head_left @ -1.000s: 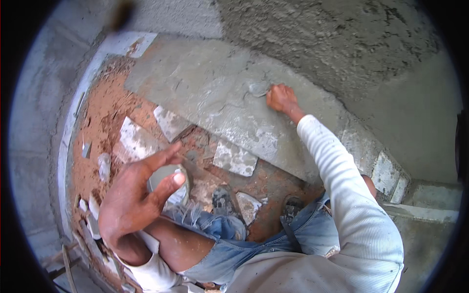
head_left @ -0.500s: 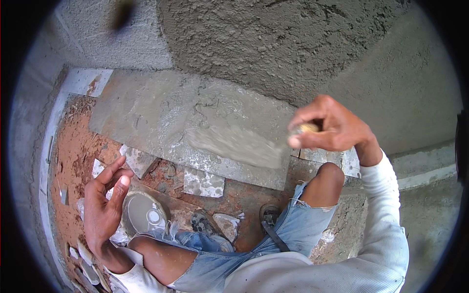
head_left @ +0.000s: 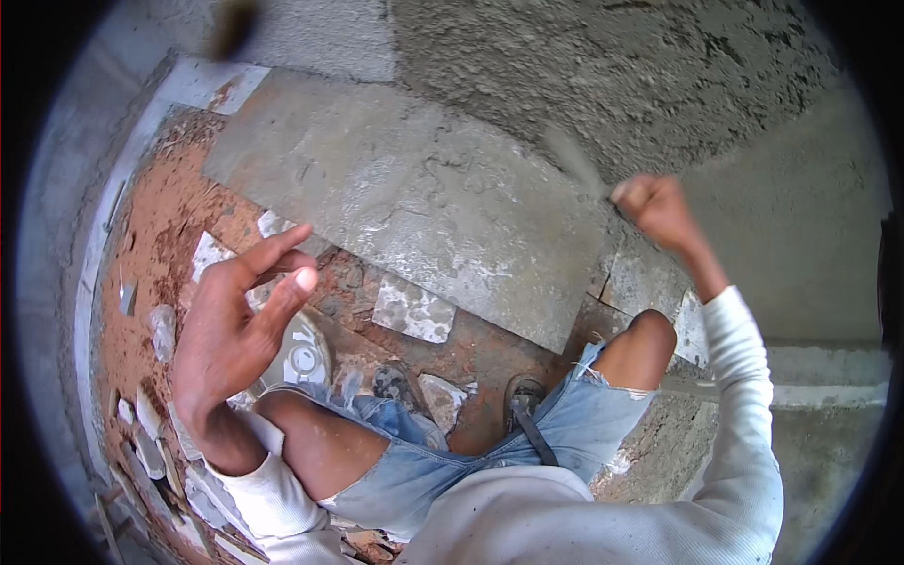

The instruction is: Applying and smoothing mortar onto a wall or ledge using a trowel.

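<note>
My right hand (head_left: 656, 212) is closed round the handle of a trowel, its fist hiding the grip. The blurred grey blade of the trowel (head_left: 576, 162) reaches up and left against the rough wet mortar on the wall (head_left: 556, 66). Below it lies a flat grey board (head_left: 377, 198), smeared with wet mortar. My left hand (head_left: 240, 315) hovers with nothing in it, index finger and thumb apart. Partly behind that hand stands a round bucket (head_left: 306, 353) with a pale round thing inside.
Near the board's front edge lies a spotted tile piece (head_left: 412, 309). Broken tile shards (head_left: 146, 433) pile up at the lower left on reddish soil (head_left: 155, 254). Smooth grey plaster (head_left: 782, 217) covers the wall on the right. My knees and sandalled feet are close below the board.
My right hand has swung up and away with the trowel, from above the board to the wall. The mortar streak on the board is gone. My left hand appears slightly higher and farther right.
</note>
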A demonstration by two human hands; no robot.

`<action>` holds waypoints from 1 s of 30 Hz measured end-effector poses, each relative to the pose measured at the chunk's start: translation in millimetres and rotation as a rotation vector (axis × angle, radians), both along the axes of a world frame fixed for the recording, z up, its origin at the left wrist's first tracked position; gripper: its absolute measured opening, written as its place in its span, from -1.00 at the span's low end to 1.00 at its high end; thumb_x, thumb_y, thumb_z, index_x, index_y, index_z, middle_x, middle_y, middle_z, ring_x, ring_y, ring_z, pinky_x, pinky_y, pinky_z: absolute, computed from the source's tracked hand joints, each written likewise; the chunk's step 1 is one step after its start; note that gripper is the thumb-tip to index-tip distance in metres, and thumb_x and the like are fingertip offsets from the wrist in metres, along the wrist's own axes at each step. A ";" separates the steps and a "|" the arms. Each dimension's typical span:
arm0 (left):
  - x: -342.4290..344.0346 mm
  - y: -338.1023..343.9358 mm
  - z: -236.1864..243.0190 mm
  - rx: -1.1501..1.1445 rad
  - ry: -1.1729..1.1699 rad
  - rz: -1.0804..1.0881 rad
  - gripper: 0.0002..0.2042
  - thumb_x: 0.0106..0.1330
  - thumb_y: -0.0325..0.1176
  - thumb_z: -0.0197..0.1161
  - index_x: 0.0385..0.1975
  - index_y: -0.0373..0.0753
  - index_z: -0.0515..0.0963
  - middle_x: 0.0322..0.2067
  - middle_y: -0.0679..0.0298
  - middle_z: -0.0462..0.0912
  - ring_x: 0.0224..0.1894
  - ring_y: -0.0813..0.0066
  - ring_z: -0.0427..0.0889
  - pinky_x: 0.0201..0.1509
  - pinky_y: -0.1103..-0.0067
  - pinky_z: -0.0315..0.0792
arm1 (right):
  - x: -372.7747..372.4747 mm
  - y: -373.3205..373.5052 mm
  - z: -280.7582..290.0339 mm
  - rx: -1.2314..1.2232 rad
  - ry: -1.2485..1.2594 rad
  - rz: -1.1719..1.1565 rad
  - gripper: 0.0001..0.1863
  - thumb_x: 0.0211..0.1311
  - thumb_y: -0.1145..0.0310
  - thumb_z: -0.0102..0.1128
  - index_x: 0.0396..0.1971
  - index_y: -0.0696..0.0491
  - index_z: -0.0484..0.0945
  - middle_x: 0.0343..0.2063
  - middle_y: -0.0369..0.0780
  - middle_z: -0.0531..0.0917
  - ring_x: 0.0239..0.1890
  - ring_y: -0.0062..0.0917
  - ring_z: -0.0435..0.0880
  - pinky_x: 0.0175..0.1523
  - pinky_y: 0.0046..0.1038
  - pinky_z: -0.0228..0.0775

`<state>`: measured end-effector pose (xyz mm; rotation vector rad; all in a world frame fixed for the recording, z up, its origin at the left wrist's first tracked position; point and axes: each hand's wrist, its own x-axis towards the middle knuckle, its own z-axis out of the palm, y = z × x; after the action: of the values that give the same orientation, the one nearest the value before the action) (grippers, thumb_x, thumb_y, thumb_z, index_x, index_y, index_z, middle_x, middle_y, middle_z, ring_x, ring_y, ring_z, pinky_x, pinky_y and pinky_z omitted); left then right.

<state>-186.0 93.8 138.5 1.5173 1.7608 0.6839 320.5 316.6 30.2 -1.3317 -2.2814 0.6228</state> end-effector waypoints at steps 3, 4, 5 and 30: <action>-3.4 -20.1 20.2 -0.020 0.061 0.016 -0.52 0.47 -0.28 0.37 0.31 -0.37 0.55 -0.08 -0.03 0.80 0.04 0.20 0.78 0.21 0.38 0.53 | -52.6 -19.6 -118.5 -0.163 -0.415 0.191 -0.78 0.28 0.26 0.34 -0.35 0.14 0.74 -0.44 0.00 0.77 -0.36 -0.15 0.76 -0.17 -0.15 0.57; -2.0 -26.2 23.1 -0.024 0.084 -0.011 -0.51 0.46 -0.28 0.38 0.31 -0.37 0.55 -0.08 -0.03 0.81 0.05 0.18 0.78 0.21 0.36 0.53 | -73.2 -22.4 -146.7 -0.191 -0.458 0.199 -0.74 0.28 0.21 0.32 -0.35 0.13 0.75 -0.42 0.02 0.78 -0.33 -0.04 0.77 -0.14 -0.09 0.58; 0.3 -31.0 22.7 -0.004 0.127 -0.022 -0.50 0.46 -0.23 0.36 0.31 -0.37 0.56 -0.08 -0.07 0.80 0.07 0.07 0.78 0.21 0.33 0.54 | -93.9 -7.6 -169.5 -0.182 -0.441 0.213 -0.74 0.28 0.21 0.32 -0.35 0.13 0.75 -0.42 0.02 0.78 -0.33 -0.04 0.77 -0.14 -0.09 0.58; -55.6 -12.8 -21.7 0.230 -0.077 0.422 -0.53 0.59 -0.36 0.22 0.44 -0.33 0.44 -0.17 0.30 0.72 -0.06 0.58 0.65 0.15 0.56 0.50 | -128.8 -32.7 120.4 -0.147 -0.067 0.517 -0.64 0.45 0.08 0.28 -0.30 0.12 0.70 -0.61 -0.20 0.68 -0.58 -0.45 0.69 -0.49 -0.34 0.45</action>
<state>-241.6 81.0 116.9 1.2469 2.0178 1.1722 191.8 283.9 150.5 -0.8208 -2.6973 0.9369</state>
